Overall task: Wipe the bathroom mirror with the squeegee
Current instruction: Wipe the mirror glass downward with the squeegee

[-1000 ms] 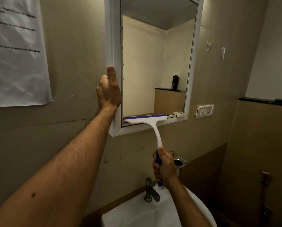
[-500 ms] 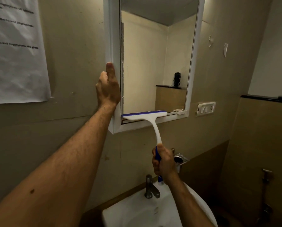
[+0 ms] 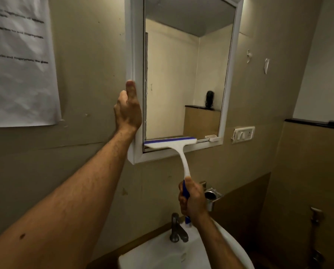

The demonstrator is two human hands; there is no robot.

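Observation:
A white-framed mirror [image 3: 183, 80] hangs on the beige wall. My left hand [image 3: 127, 111] grips the frame's left edge near its lower corner, thumb pointing up along the frame and fingers curled behind it. A white squeegee [image 3: 173, 144] with a blue rubber blade lies across the bottom left of the glass, its head level against the lower frame. My right hand [image 3: 191, 200] is wrapped round its blue handle, below the mirror and above the tap.
A white basin [image 3: 152, 257] with a dark metal tap [image 3: 176, 229] sits under the mirror. A steel cup holder [image 3: 212, 197] is beside my right hand. A switch plate [image 3: 243, 133] is right of the mirror, a printed paper sheet [image 3: 20, 61] left, a spray hose [image 3: 316, 214] far right.
The squeegee stays at the bottom of the glass, its blade having dropped a little to the lower frame. My left hand keeps its hold on the frame. The view has shifted slightly.

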